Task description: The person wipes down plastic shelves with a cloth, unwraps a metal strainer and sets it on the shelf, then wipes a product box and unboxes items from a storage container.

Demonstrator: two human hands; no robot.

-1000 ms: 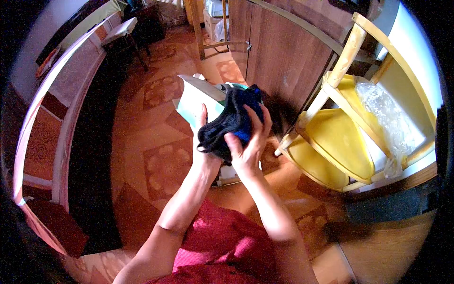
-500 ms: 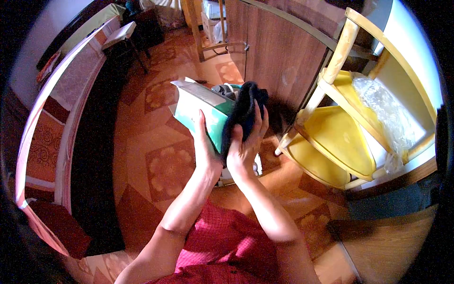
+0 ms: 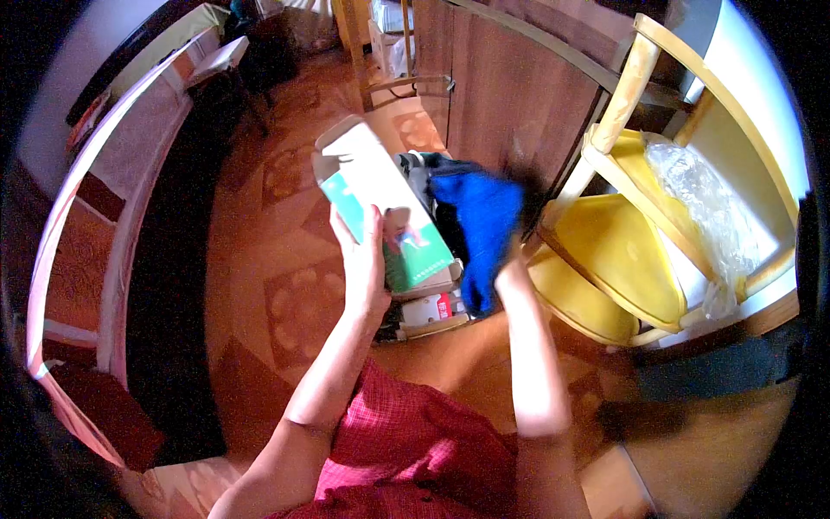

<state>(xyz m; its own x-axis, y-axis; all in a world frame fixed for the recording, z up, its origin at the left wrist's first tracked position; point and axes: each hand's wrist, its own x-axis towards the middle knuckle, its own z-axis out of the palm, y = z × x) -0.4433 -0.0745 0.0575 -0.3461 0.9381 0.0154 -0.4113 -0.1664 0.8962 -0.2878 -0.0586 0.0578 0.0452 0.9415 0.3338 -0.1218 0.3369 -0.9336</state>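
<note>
Carton, green and white, gripped by left hand, best kept steady; blue cloth, right of that hand, grasped by right hand, fingers hidden, best gathered snugly.

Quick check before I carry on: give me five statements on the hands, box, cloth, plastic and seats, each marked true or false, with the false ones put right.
1. The left hand holds the box. True.
2. The right hand is empty. False: it holds the blue cloth.
3. The cloth hangs to the left of the box in the view. False: it hangs to the right.
4. The yellow seats are on the right side of the view. True.
5. The clear plastic is in the left hand. False: it lies over by the yellow seats, apart from both hands.
</note>
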